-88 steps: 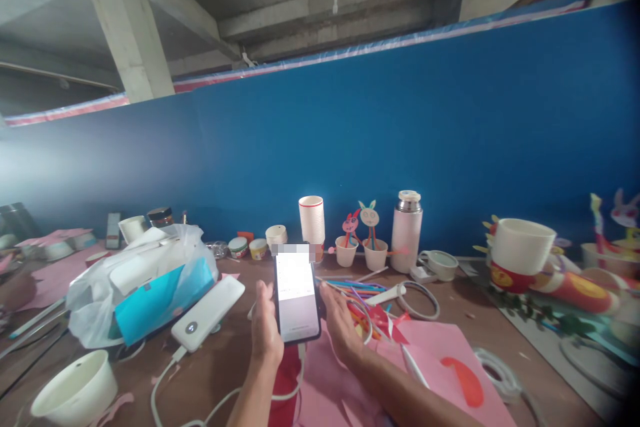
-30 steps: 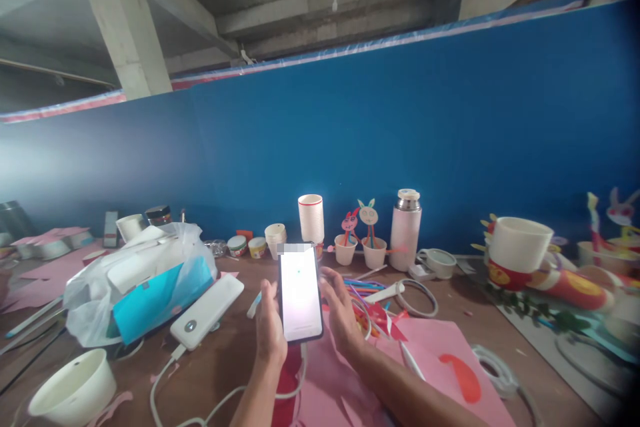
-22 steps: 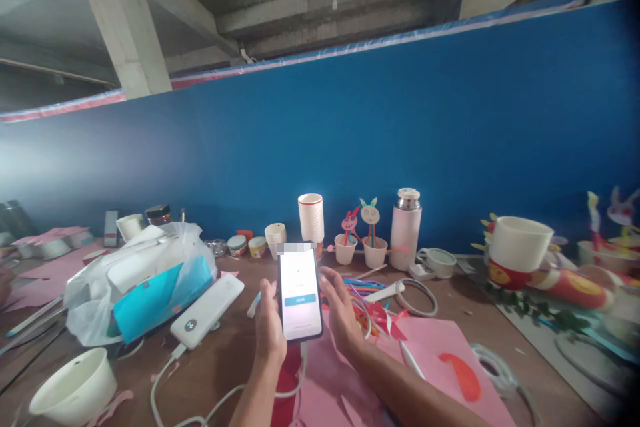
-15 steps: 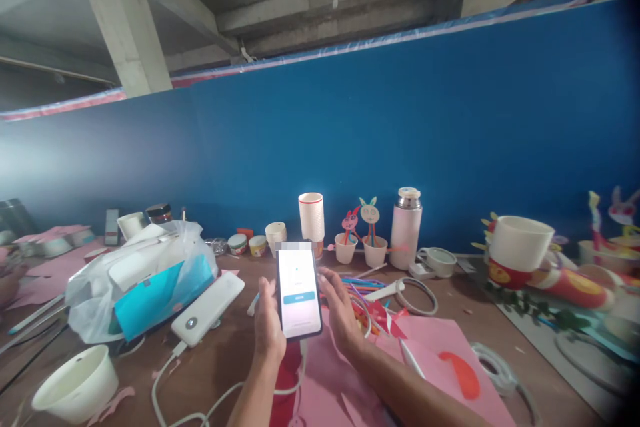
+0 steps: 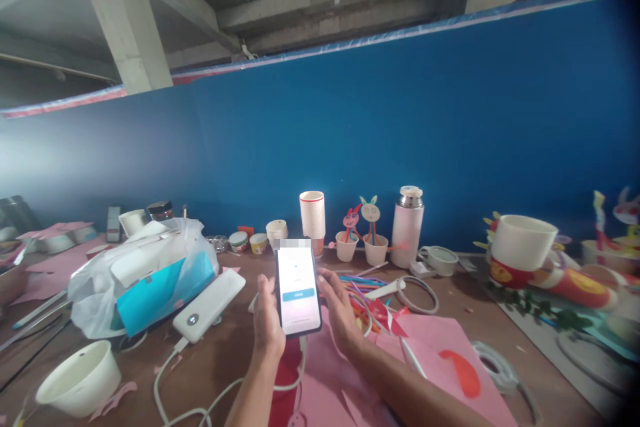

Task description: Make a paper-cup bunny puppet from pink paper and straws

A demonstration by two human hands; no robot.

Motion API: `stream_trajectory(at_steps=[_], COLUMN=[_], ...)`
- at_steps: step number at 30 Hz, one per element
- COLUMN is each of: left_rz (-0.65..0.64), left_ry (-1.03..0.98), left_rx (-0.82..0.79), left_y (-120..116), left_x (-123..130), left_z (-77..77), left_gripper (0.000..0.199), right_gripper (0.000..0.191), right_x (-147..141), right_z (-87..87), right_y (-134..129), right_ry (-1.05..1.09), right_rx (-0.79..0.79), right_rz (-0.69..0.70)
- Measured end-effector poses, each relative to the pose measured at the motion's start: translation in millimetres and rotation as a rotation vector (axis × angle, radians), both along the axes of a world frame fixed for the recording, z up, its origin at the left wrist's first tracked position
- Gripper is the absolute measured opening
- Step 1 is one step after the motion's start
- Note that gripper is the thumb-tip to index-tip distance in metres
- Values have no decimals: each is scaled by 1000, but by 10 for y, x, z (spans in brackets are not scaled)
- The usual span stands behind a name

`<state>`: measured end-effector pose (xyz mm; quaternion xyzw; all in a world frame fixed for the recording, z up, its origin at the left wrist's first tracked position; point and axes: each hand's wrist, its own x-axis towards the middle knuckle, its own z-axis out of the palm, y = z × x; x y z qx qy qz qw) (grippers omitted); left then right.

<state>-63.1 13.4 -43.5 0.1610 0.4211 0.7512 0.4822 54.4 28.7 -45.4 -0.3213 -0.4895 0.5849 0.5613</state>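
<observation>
A smartphone (image 5: 299, 307) with a lit, mostly white screen and a blue button stands tilted up between my two hands. My left hand (image 5: 269, 320) holds its left edge, thumb upward. At the right edge, the curled fingers of my right hand (image 5: 339, 310) are against the phone. Below it, pink paper sheets (image 5: 320, 380) lie on the brown table, with a white cable (image 5: 240, 383) looping beside them. To the left, the cable plugs into a white power bank (image 5: 210, 307). Coloured craft stems (image 5: 355, 283) lie just beyond my right hand.
A plastic bag (image 5: 95, 307) with a blue sheet and a white paper bowl (image 5: 80, 377) are at left. Stacked paper cups (image 5: 313, 213), small cup figures (image 5: 376, 248) and a thermos (image 5: 407, 227) line the blue partition (image 5: 400, 113). A tape roll (image 5: 493, 367) lies at right.
The view has shifted very slightly. Both hands keep the phone in nearly the same place, and the screen looks the same. Something blurred at the far left edge has moved.
</observation>
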Motion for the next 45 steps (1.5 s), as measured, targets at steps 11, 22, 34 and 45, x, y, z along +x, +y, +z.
stream_trajectory(at_steps=[11,22,34,45], left_rz=[41,14,-17,-72], left_ry=[-16,-3,-28,-101], left_rx=[-21,-12,-80,-61], left_y=[-33,-43,-4,-7], left_x=[22,21,-91,-345], left_z=[41,62,25,39], left_gripper=[58,59,74,63], right_gripper=[32,33,43,47], right_x=[-45,-64,-11,-74], right_z=[-23,-19,-25,-118], right_y=[18,8,-39,-58], right_ry=[130,148,-95,-52], right_rx=[5,1,-158,-63], right_rz=[66,86,5,223])
